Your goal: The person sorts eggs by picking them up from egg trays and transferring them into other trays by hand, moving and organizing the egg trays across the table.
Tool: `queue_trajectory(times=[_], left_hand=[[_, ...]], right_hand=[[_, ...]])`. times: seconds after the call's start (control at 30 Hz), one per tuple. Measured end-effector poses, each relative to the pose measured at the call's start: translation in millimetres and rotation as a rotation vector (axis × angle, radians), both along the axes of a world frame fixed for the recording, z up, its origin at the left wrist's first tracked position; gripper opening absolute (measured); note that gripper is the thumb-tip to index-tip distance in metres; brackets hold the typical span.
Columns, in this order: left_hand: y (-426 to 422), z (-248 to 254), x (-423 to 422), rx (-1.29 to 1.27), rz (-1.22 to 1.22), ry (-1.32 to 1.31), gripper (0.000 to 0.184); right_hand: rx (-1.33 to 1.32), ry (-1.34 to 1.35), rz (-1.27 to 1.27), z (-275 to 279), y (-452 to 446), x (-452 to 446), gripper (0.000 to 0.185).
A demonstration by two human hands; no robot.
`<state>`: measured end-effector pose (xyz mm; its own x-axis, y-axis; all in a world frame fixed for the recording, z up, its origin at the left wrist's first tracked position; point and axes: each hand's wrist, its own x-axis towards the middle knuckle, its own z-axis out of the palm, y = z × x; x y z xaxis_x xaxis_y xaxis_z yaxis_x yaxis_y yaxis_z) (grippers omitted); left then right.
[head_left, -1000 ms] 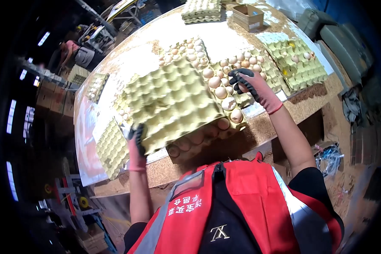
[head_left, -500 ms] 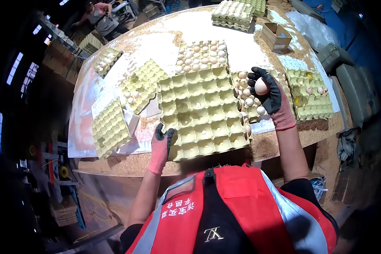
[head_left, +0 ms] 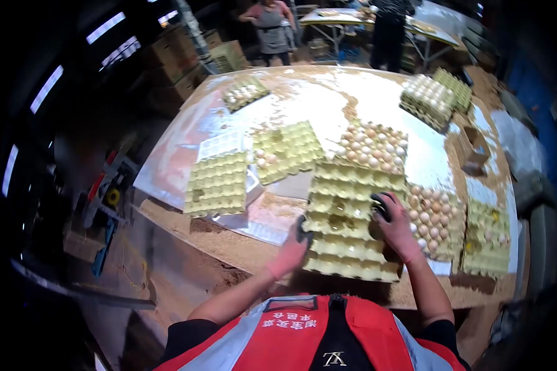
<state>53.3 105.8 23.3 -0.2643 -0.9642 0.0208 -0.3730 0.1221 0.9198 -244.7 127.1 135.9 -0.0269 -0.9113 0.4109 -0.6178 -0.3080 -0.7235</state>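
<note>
A pale yellow-green egg tray (head_left: 353, 247) lies in front of me, tilted slightly, and I see no eggs in its cups. My left hand (head_left: 302, 236), in a black and pink glove, grips the tray's left edge. Over the tray's right part, my right hand (head_left: 388, 213) has its gloved fingers curled, and what they hold is hidden. Just right of it lies a tray of brown and white eggs (head_left: 433, 219). Behind the front tray stands another tray filled with eggs (head_left: 372, 147).
Left on the table (head_left: 303, 93) are an egg tray (head_left: 216, 185), a tray with a few eggs (head_left: 288, 151) and a small egg-filled tray (head_left: 246, 94). A stained tray (head_left: 486, 241), a cardboard box (head_left: 473, 150) and stacked trays (head_left: 427, 99) are right. Two people stand beyond.
My right hand has moved left and down from beside the tray to over it; the egg seen in it earlier is out of sight. The camera view has shifted left. My left hand stays at the tray's edge.
</note>
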Motion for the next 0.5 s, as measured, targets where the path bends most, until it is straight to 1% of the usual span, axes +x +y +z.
queue_trajectory(times=[0.07, 0.13, 0.17, 0.2, 0.23, 0.27, 0.3, 0.37, 0.4, 0.47, 0.5], left_hand=[[-1, -4, 1, 0.039, -0.019, 0.031, 0.066], [3, 38, 2, 0.089, -0.083, 0.027, 0.07], [-2, 27, 8, 0.025, -0.095, 0.012, 0.073], [-4, 31, 14, -0.019, -0.059, -0.021, 0.072], [-14, 37, 28, -0.106, -0.088, -0.053, 0.072], [-25, 42, 49, -0.191, -0.116, -0.086, 0.072], [-39, 49, 73, -0.235, -0.1, -0.15, 0.071], [-78, 66, 132, -0.29, -0.038, -0.24, 0.064], [-101, 71, 166, -0.317, -0.018, -0.291, 0.061], [-150, 75, 237, -0.393, 0.084, -0.391, 0.059], [-177, 70, 272, -0.398, 0.119, -0.348, 0.057]], right_hand=[[-0.049, 0.141, -0.056, -13, -10, -6, 0.048], [-0.021, 0.377, -0.12, 0, -14, 4, 0.056], [0.085, 0.398, -0.078, -9, -20, 1, 0.064], [0.114, 0.448, -0.089, -8, -22, 4, 0.065], [0.147, 0.497, -0.102, -3, -21, 9, 0.067], [0.182, 0.546, -0.117, 2, -20, 14, 0.068], [0.218, 0.521, -0.117, 3, -21, 17, 0.069], [0.286, 0.5, -0.142, 4, -22, 22, 0.071], [0.29, 0.538, -0.215, -9, -25, 16, 0.07], [0.303, 0.476, -0.284, -6, -31, 23, 0.069], [0.311, 0.568, -0.375, -8, -33, 30, 0.068]])
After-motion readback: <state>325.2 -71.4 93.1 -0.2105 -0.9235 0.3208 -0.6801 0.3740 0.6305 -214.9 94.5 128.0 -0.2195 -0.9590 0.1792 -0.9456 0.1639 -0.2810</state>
